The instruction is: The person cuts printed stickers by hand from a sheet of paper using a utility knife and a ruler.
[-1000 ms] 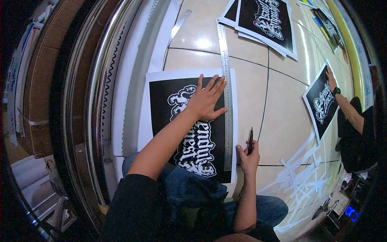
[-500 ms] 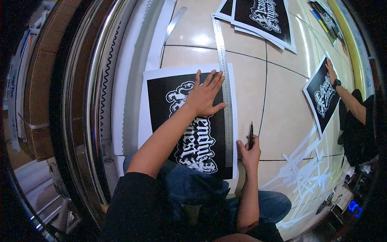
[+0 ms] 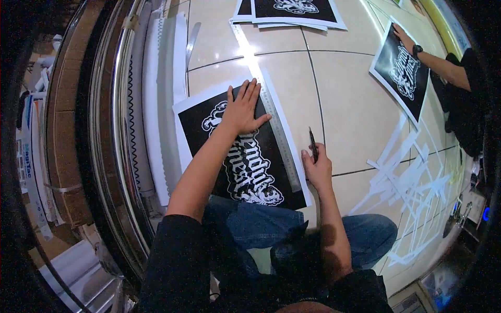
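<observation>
Nearest, at the centre of the frame, one print [image 3: 250,156] lies flat on the floor [image 3: 344,104]. Just right of it, the right hand [image 3: 320,167] is curled round what looks like one knife [image 3: 312,143], its point off the sheet. The left hand [image 3: 243,111] grips nothing: it lies flat on the print's upper part, fingers spread, thumb reaching the one ruler [image 3: 280,133] laid along the right border.

The step in hand seems to be steadying the ruler for a cut; the next move would call for setting the blade against its edge, with the left hand bearing down clear of the line.

At lower right, white strips [image 3: 390,175] lie tangled, too many to count. Farther, at upper right, one co-worker's hand [image 3: 404,36] rests on a second print [image 3: 396,57]. At top centre is one pile [image 3: 323,13] of prints; two black faces show, and overlap hides the total.
</observation>
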Demonstrator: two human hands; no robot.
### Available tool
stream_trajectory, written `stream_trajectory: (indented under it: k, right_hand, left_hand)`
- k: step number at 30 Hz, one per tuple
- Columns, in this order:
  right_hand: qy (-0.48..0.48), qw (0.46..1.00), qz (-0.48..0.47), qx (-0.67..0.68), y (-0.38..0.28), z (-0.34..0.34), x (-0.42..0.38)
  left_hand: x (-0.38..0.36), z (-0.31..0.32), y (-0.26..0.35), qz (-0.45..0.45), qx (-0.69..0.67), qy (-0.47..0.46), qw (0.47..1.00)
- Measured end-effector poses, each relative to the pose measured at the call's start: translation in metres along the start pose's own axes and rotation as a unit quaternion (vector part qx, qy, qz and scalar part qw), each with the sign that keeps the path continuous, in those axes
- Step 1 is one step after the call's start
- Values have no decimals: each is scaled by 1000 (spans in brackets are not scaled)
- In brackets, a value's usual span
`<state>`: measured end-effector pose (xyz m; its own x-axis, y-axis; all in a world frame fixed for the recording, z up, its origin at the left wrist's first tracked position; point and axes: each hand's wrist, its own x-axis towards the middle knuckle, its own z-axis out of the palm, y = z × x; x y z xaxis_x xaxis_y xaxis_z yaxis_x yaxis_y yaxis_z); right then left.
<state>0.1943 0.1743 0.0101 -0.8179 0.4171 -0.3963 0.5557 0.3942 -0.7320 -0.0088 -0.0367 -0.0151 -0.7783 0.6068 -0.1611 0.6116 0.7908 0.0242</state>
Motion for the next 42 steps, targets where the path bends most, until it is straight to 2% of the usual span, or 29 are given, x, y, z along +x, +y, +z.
stream_trajectory:
  k: [2, 4, 8, 10, 14, 17, 19, 24, 34, 36, 42]
  right_hand:
    - [-13, 1000, 1, -7, 4, -1, 1]
    - [34, 998, -52, 10, 12, 5, 3]
    - [54, 997, -49, 2, 12, 1, 4]
    - [110, 981, -133, -85, 8, -1, 14]
    - [51, 985, -89, -139, -43, -7, 55]
    - [44, 976, -123, -175, -77, 13, 97]
    - [28, 953, -205, -220, -90, 34, 126]
    - [28, 940, -207, -269, -128, 74, 169]
    - [-3, 924, -224, -310, -146, 98, 150]
    - [-4, 923, -224, -314, -145, 97, 148]
    - [16, 916, -254, -311, -138, 98, 149]
  left_hand:
    - [2, -9, 2, -14, -6, -31, 999]
    - [5, -22, 5, -22, -8, -56, 998]
    - [11, -29, 7, -37, -9, -103, 994]
    - [13, -28, 7, -35, -4, -99, 994]
    - [14, -29, 5, -33, 21, -104, 994]
    - [14, -31, 4, -37, 6, -94, 995]
    - [15, -32, 5, -47, -6, -90, 995]
    - [15, -30, 6, -53, 16, -92, 994]
    - [19, -26, 5, -48, 48, -99, 993]
    - [21, -21, 6, -66, 24, -66, 995]
    - [19, -29, 5, -46, 44, -101, 993]
